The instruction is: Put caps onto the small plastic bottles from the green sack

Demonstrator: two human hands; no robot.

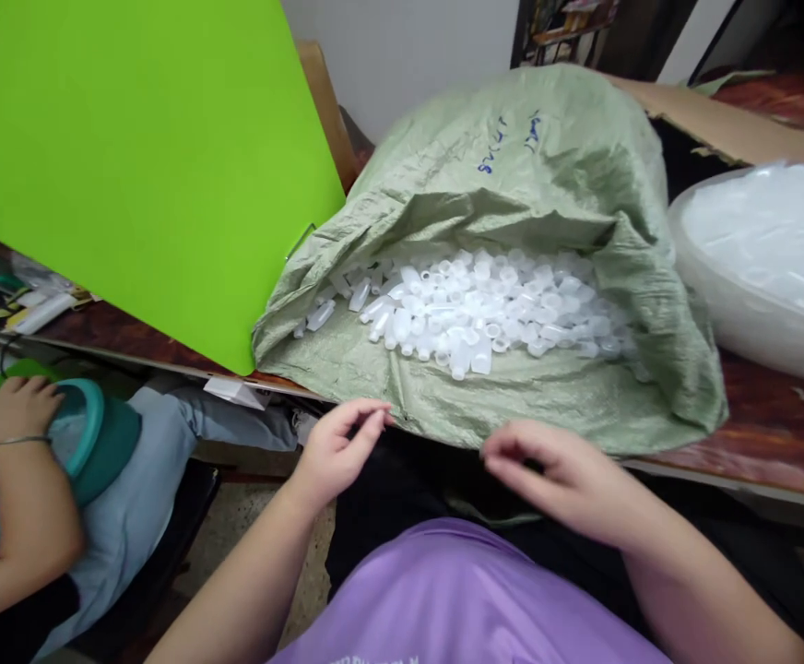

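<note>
A large green woven sack (513, 157) lies on its side on the wooden table, its mouth open toward me. Inside it lies a heap of small white plastic tubes (471, 304). My left hand (336, 447) hovers at the sack's near edge with its fingers loosely curled and nothing seen in them. My right hand (554, 475) is just below the sack's front lip, fingers bent and drawn together, and I cannot make out anything held in it.
A bright green board (132, 157) leans at the left. A clear plastic bag (768, 258) of pale parts sits at the right on the dark wooden table (775, 433). Another person's hand (18, 410) rests on a teal object (90, 433) at the lower left.
</note>
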